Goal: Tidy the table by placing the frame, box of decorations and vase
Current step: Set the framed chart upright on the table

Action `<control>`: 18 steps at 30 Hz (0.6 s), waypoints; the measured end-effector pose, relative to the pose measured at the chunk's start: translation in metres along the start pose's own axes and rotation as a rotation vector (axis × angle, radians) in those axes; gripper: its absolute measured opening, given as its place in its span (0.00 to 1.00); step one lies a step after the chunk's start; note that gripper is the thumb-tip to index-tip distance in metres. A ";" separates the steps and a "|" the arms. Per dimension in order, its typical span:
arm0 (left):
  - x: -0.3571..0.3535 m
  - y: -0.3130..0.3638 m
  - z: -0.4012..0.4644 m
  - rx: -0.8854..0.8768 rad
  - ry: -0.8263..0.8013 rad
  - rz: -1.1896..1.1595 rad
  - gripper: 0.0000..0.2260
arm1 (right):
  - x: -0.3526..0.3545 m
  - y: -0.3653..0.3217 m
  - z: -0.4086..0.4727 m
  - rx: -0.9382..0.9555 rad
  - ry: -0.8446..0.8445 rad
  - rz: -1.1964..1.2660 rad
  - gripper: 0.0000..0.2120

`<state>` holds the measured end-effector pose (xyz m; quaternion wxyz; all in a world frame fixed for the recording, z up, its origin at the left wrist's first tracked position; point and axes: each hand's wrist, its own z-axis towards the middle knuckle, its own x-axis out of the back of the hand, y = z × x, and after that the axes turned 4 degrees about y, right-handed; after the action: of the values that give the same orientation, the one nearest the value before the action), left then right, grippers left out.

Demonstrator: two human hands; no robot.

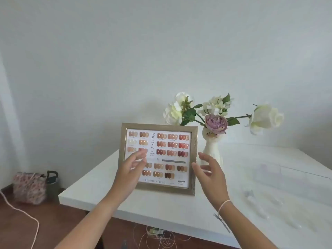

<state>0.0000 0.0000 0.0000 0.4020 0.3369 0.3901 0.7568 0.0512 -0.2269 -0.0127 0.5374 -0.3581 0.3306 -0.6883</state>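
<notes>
A gold-edged frame (158,190) with a chart of nail colours stands upright near the left corner of the white table (179,209). Just behind its right side stands a white cat-shaped vase (212,150) with white and purple flowers. My left hand (129,171) hovers in front of the frame's left half, fingers relaxed, holding nothing. My right hand (210,171) hovers by the frame's right edge, in front of the vase's base, fingers spread and empty. A clear box (269,169), faint and hard to make out, lies on the table at the right.
Small clear items (249,194) lie on the table's right part. A floral bag (30,187) and a dark bag (52,178) sit on the wooden floor at the left. Cords (158,234) hang below the table's front edge. A wall is close behind.
</notes>
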 end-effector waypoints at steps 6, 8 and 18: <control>0.014 -0.017 0.022 -0.003 0.140 0.021 0.12 | -0.015 0.012 0.013 -0.074 0.061 0.028 0.25; 0.017 -0.027 0.029 -0.012 0.195 0.039 0.13 | -0.020 0.019 0.019 -0.100 0.069 0.043 0.26; 0.027 -0.079 0.053 0.142 0.258 0.085 0.19 | -0.051 0.053 0.025 -0.179 0.045 0.140 0.17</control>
<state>0.0587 0.0694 -0.0378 0.2914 0.2806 0.4766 0.7805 0.1078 -0.1895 -0.0515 0.5425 -0.3650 0.4268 -0.6247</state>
